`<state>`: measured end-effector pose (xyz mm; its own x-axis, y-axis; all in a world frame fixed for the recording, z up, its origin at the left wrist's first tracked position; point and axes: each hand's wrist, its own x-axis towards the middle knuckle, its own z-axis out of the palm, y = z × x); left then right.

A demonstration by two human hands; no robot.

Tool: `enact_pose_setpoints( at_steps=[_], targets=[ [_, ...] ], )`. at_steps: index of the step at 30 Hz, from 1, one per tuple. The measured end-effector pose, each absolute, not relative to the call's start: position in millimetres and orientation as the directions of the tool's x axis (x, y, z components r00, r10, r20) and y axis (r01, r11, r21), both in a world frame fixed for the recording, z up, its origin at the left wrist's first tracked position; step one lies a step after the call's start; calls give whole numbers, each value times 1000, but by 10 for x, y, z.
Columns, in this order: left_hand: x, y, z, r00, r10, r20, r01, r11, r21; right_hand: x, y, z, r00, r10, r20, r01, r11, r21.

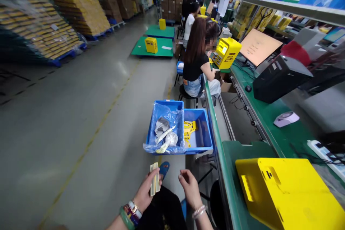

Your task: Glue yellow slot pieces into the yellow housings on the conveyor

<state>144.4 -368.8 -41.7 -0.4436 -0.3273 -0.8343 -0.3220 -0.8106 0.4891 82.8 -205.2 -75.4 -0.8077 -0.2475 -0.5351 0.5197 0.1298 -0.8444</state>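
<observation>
Left hand (145,188) grips two narrow pale-cream rectangular strips (155,179), side by side, thumb and fingers wrapped round their lower part, upper ends sticking out free. Strips are above the lap, just short of the blue rectangular plastic bin lined with clear film (180,103). Right hand (192,188) is half curled, well apart from the strips, nothing visible in it; can't tell if its fingertips meet.

Risks: strips look smooth and only one hand has them, so a loosened thumb could let one slide past the other and drop to the grey floor (113,158) or by the blue slipper (164,169). Crumpled clear plastic film (175,115) overhangs the bin's near rim, could snag fingers or strips. Second blue plastic bin (207,129) with flat yellow slotted pieces (190,127) sits right beside; a careless release might mix parts
</observation>
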Motion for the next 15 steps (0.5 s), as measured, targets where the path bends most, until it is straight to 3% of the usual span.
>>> enact_pose_setpoints(
  at_steps=[6,10,15],
  targets=[
    [1326,-4463,-439,-446,-366,-817,-321,-787,527,511,-3461,-1265,-593,-192,-782,799,-22,-601],
    [1251,-4948,-460,-400,-382,-833,-342,-781,523,423,-4006,-1507,-456,-158,-876,890,-103,-445],
    [1130,-5266,-530,-400,-377,-836,-361,-773,521,388,-4150,-1663,-463,-117,-879,883,-146,-446]
  ],
)
